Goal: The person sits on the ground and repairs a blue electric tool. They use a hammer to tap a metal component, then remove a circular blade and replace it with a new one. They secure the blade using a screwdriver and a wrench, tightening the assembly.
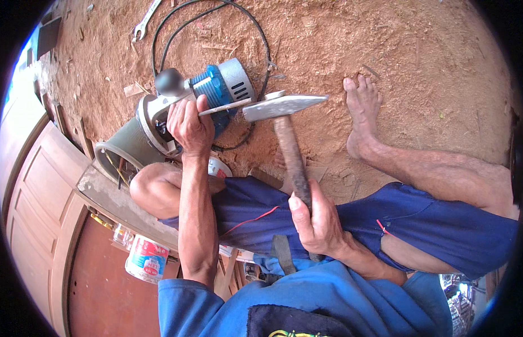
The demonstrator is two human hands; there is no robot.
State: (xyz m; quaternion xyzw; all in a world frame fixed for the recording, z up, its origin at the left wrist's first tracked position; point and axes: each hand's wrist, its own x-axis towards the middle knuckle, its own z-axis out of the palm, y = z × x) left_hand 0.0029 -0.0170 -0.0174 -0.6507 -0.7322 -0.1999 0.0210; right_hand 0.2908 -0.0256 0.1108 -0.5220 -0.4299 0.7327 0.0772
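My left hand (191, 126) is closed around a thin metal bar (227, 106) that sticks out to the right past my thumb. Its other end is hidden in my fist, beside the base of a blue and silver router (213, 87). The router lies on its side, with a round black knob (170, 82) near my knuckles. My right hand (317, 222) grips the wooden handle of a hammer (292, 151). The steel hammer head is up by the bar's free end; whether they touch I cannot tell.
Under the router's base is a grey-green cylindrical container (129, 146). A black cable (267, 48) loops over the sandy ground. An open-end wrench (140, 31) lies at the far left. Wooden panel doors (42, 191) and a white bucket (146, 258) stand at the left.
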